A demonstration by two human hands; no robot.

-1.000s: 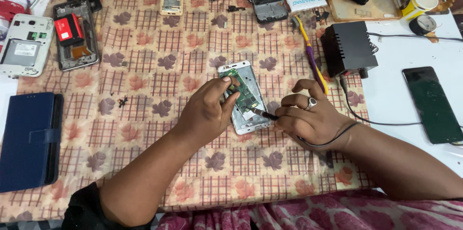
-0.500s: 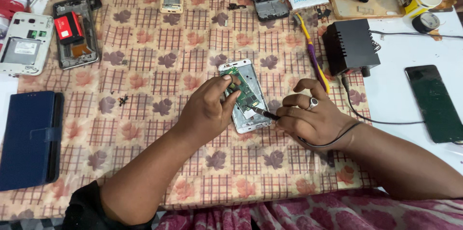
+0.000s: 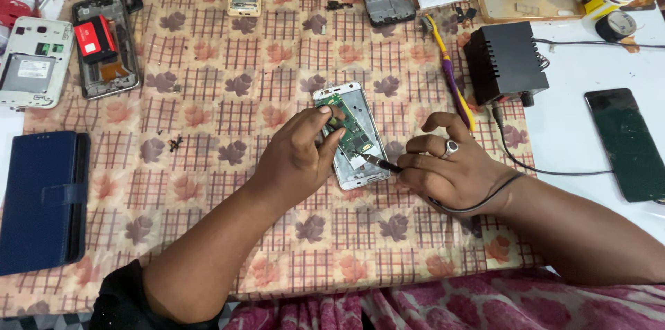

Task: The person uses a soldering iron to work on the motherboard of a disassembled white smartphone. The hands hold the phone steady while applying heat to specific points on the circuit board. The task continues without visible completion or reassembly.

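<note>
Just above the middle of the frame, the left hand (image 3: 298, 157) pinches the edge of the opened white phone (image 3: 352, 135), thumb and fingers curled onto its green board. The right hand (image 3: 454, 174) is closed around a corded soldering tool (image 3: 379, 162), tip resting at the phone's lower right. Honestly, a slip of that tip could scrape or burn the board, or the left fingertips sitting so close. The cord looped over the wrist could tug it off line too. The tool's handle is buried in the fist, and I can't tell exactly what the tip touches. Further up right sits the black power box (image 3: 506, 61); the top-edge phones are cut off.
</note>
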